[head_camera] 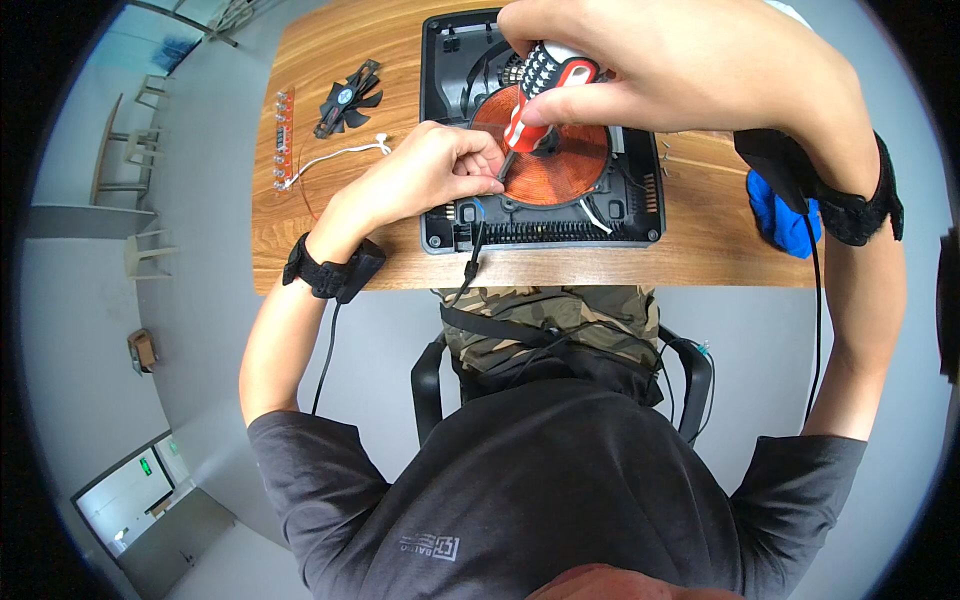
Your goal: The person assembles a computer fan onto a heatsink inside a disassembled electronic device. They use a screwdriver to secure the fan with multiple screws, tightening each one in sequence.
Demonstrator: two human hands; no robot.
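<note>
An opened induction cooker base (652,217) of black plastic lies near the table's front edge. Its round copper coil (559,184) is exposed. My right hand (645,75) grips a red, white and black power screwdriver (536,112), with its bit pointing down at the coil's left rim. The fingers of my left hand (450,161) pinch together beside that bit, at the coil's edge; whether a small screw is between them is hidden. White-sleeved leads (596,216) lie at the coil's lower right. A black cable (471,270) hangs over the front of the base.
On the wooden table (712,255), a black cooling fan (349,97) lies at the left, near a small circuit board (283,142) with a white-plugged wire (337,155). Several loose screws (665,157) lie right of the base. A blue cloth (780,217) sits beneath my right wrist.
</note>
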